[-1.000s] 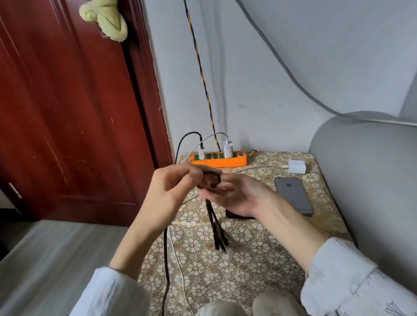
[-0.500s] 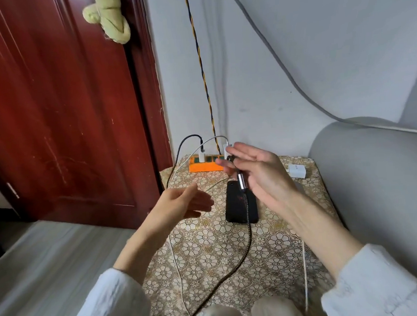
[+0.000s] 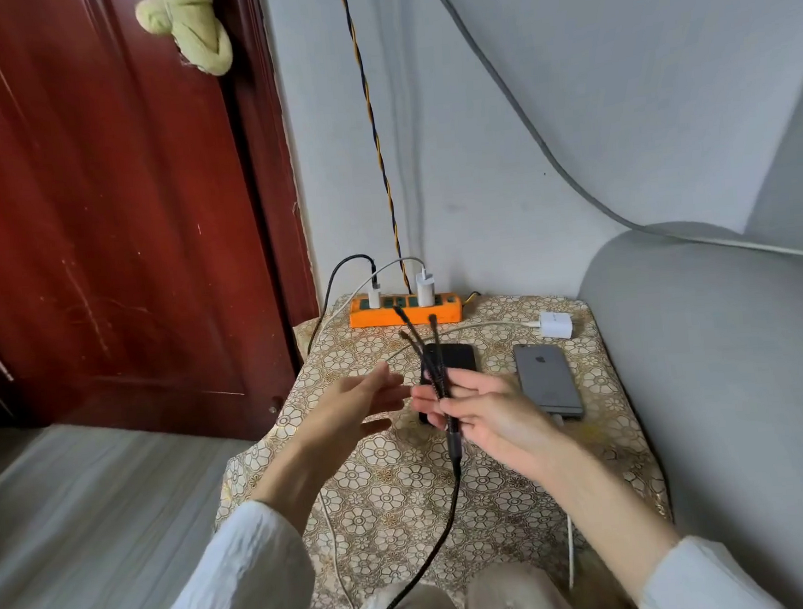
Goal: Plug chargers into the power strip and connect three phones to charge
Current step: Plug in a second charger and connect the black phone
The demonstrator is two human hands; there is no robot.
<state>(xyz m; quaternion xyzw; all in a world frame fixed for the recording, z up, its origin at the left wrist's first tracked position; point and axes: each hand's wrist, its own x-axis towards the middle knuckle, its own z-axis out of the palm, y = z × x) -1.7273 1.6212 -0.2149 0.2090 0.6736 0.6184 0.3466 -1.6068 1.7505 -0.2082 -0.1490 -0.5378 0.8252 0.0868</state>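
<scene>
The orange power strip (image 3: 405, 314) lies along the desk's (image 3: 406, 510) far edge with two white chargers (image 3: 424, 287) plugged in, a third white charger (image 3: 556, 324) lies loose near the far right corner, and the near half of the patterned cloth is mostly bare. The right hand (image 3: 487, 415) grips a black braided cable (image 3: 447, 507) whose three short tips fan upward above the black phone (image 3: 450, 363), beside the grey phone (image 3: 546, 379). The left hand (image 3: 350, 407) hovers open just beside it, between the red door (image 3: 94, 208) and the grey sofa arm (image 3: 730, 350).
</scene>
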